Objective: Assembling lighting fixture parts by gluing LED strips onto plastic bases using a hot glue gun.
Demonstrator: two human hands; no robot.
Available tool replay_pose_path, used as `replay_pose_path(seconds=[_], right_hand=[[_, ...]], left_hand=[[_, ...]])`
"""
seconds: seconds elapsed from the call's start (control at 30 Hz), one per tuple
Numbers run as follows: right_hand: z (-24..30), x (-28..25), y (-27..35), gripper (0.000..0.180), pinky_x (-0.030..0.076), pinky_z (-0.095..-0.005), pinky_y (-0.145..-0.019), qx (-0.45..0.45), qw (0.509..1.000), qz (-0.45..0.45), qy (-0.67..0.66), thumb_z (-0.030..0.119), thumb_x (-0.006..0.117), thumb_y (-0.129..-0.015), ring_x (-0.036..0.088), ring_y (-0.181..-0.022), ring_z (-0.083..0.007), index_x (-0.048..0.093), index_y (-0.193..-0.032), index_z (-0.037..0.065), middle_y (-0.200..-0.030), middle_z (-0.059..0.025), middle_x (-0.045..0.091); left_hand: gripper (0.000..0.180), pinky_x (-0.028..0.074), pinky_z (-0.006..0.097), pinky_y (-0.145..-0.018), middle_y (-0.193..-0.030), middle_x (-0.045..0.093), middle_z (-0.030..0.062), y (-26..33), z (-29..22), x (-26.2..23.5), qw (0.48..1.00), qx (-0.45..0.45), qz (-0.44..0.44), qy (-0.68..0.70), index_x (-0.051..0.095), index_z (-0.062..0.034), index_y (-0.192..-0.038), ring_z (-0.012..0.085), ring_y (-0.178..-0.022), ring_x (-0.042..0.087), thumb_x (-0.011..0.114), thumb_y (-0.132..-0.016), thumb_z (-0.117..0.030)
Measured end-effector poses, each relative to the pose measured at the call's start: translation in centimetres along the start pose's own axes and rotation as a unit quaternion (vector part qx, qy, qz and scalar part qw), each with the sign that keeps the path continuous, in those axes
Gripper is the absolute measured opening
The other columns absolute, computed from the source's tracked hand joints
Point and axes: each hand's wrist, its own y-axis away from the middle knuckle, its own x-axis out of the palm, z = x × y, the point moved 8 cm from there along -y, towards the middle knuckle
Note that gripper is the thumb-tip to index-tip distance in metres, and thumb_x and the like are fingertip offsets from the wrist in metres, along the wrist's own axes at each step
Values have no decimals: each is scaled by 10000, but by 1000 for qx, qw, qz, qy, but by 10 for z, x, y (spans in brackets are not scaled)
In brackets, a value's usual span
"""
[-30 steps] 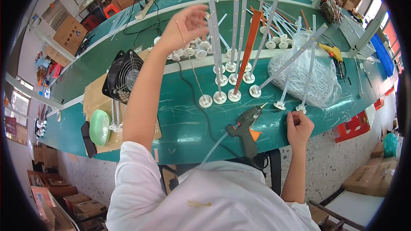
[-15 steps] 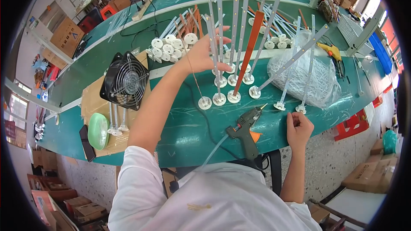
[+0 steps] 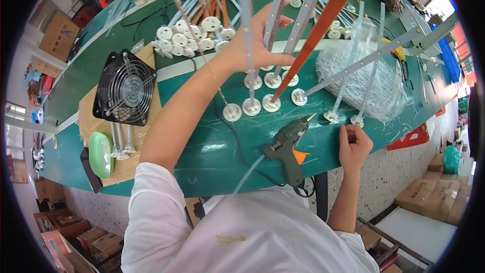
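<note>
LED strip rod stands upright on its white round base, just behind the glue gun. My left hand, arm outstretched, grasps its stem. My right hand, clenched, rests at table edge right of the gun. Clear bag holds white strands.

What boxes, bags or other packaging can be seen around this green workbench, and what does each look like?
Clear plastic bag: on the green table at the right, bulging, full of thin white pieces.
Cardboard boxes: on the floor at lower right, brown, stacked.
Cardboard box: upper left beyond the table, brown, with dark print.
Cardboard boxes: on the floor at lower left, brown, small.
Cardboard sheet: flat on the table under the black fan, taped.
</note>
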Motion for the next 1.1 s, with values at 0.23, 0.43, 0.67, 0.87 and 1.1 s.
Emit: replay_pose_path(seconds=[0.23,0.43,0.67,0.87,1.1], right_hand=[[-3,0,1,118,367,-225,-507,12,1000,2,-10,18,754,-861,482,-537,-43,658,-815,-33,-619,-7,561],[-1,1,-1,126,369,-223,-504,18,1000,-1,-19,18,754,-865,492,-536,-42,653,-811,-36,-635,-12,577],[2,-3,0,122,376,-238,-512,20,1000,0,-25,17,750,-860,492,-540,-64,650,-810,-30,-634,-26,568],[-3,-3,0,115,360,-252,-488,26,999,-1,-37,12,745,-844,475,-508,-77,650,-787,-16,-608,-30,551],[-2,-2,-1,123,405,-252,-523,30,998,7,-46,24,742,-860,537,-539,-88,645,-804,-26,-635,-48,594]], left_hand=[[1075,515,386,-941,-1030,711,54,-15,-20,13,998,20,-41,-41,320,-86,-1547,197,-1096,646,933,-683,-270],[416,523,293,-718,-832,658,27,-22,17,17,996,-63,-49,25,601,-66,-1235,113,-765,623,765,-871,-183],[197,500,305,-742,-858,658,38,-21,24,-4,988,-72,-101,92,645,-38,-983,128,-786,629,611,-998,-231],[360,548,337,-801,-738,669,86,-41,6,-49,981,-93,-110,132,564,-3,-975,195,-779,707,507,-1069,-347],[332,478,368,-567,-600,535,22,-66,2,-176,939,-151,-308,-1,500,-96,-878,176,-558,571,492,-1061,-372]])
